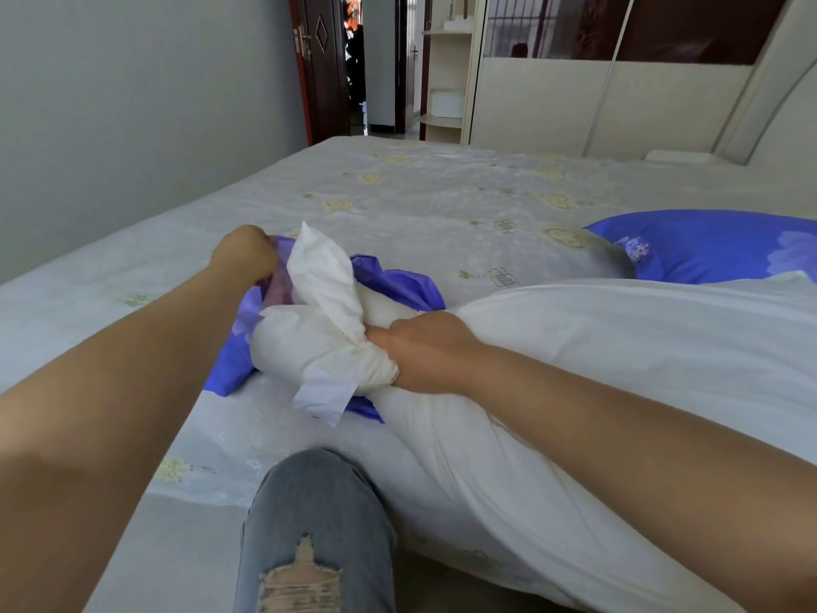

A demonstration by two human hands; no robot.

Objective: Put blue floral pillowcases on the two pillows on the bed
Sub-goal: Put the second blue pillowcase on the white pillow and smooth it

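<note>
Head view: a wide bed covered in a pale grey sheet with faint yellow-green floral print (420, 201) fills most of the frame; a large white fabric pillow (597, 391) lies across its near right part, one end bunched into a narrow neck; the right hand (424, 351) is clenched tight around that bunched end, fingers wrapped under the cloth, forearm lying over the pillow body; beyond the fist the squeezed white corner fans out over a crumpled blue floral pillowcase of shiny fabric (398, 285) that sits on the sheet at centre-left; the left hand (245, 258) is closed on the far edge of this pillowcase, pinching its pinkish-lilac inner hem just beside the pillow tip; whether the pillow corner is already inside the opening cannot be told; a second pillow, already in a blue floral pillowcase (716, 245), rests on the bed at the right, behind the white one and touching it; a knee in ripped grey denim jeans (318, 537) sits at the bottom edge against the mattress; background: dark wooden door (320, 64) standing open, cream wardrobe with sliding panels (552, 104).
</note>
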